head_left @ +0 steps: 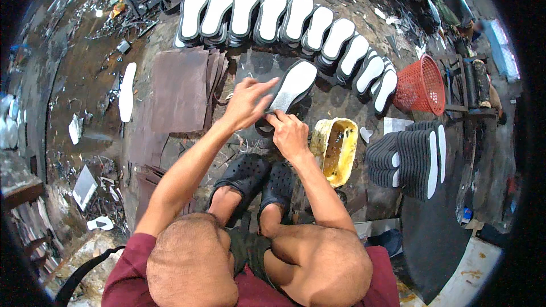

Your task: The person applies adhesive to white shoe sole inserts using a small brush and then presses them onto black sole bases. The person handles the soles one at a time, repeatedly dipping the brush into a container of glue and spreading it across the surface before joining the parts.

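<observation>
In front of me a shoe sole with a white top face and a dark rim lies tilted, its toe pointing far right. My right hand pinches its near heel end between thumb and fingers. Beside the sole's left edge is my left hand, its fingers stretched apart and slightly blurred; whether they touch the rim I cannot tell. A yellow tub with brownish liquid or residue inside stands right of my right hand. Beyond the sole, stacked white-topped soles stand in a curved row.
Brown sheets are piled at left, with a loose white insole beyond them. A red perforated basket stands at right, near stacks of dark soles. Scraps litter the floor. My feet in black clogs are close below my hands.
</observation>
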`<act>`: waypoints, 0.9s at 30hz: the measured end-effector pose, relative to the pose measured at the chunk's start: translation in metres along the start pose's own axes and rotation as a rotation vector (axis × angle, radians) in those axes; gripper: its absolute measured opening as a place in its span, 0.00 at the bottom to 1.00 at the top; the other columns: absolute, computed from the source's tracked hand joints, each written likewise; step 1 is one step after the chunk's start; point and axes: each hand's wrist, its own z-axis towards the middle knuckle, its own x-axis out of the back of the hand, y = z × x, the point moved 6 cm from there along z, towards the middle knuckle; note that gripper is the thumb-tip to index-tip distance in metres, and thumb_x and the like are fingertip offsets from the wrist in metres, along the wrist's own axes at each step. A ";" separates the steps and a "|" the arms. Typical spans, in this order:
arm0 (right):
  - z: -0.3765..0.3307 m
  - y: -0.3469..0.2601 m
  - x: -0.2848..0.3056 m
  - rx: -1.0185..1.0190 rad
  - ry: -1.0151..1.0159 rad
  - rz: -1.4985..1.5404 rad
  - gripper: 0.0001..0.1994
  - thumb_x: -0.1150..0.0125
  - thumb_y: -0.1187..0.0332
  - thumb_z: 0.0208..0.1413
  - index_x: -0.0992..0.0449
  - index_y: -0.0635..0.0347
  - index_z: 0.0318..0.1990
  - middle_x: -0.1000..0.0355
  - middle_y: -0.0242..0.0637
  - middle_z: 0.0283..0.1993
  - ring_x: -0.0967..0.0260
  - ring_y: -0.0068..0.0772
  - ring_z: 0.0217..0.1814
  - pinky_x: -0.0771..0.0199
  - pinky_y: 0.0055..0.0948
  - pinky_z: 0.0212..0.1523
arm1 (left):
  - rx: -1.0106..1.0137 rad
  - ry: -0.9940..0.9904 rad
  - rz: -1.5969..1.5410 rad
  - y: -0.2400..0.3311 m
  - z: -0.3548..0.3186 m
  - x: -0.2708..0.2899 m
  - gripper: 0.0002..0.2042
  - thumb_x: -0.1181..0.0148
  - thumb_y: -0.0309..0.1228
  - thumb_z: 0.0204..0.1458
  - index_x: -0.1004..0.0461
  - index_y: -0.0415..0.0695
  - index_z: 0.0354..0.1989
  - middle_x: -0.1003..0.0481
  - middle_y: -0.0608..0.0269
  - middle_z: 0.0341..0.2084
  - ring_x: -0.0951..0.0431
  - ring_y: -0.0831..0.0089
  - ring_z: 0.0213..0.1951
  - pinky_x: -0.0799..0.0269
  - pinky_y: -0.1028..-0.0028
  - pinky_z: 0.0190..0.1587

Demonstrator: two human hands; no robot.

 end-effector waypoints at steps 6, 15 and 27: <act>-0.020 -0.002 -0.006 0.090 -0.037 -0.026 0.11 0.42 0.71 0.51 0.18 0.47 0.42 0.25 0.34 0.37 0.23 0.41 0.42 0.19 0.40 0.39 | -0.091 -0.441 0.274 0.007 0.037 -0.045 0.24 0.54 0.45 0.67 0.33 0.54 0.70 0.18 0.56 0.46 0.29 0.53 0.52 0.35 0.53 0.58; -0.052 0.010 0.126 -0.215 0.271 0.575 0.22 0.38 0.84 0.49 0.18 0.54 0.51 0.19 0.43 0.50 0.19 0.44 0.50 0.20 0.39 0.52 | 0.385 0.028 -0.516 -0.025 0.026 -0.009 0.23 0.46 0.34 0.64 0.32 0.46 0.68 0.18 0.47 0.47 0.19 0.60 0.49 0.27 0.64 0.56; -0.109 0.114 0.173 -0.638 0.800 0.649 0.13 0.39 0.79 0.63 0.25 0.73 0.54 0.22 0.36 0.46 0.27 0.22 0.45 0.28 0.24 0.48 | 0.325 -0.027 -0.036 0.030 0.019 -0.044 0.62 0.23 0.36 0.38 0.64 0.29 0.75 0.24 0.40 0.47 0.28 0.45 0.47 0.31 0.58 0.57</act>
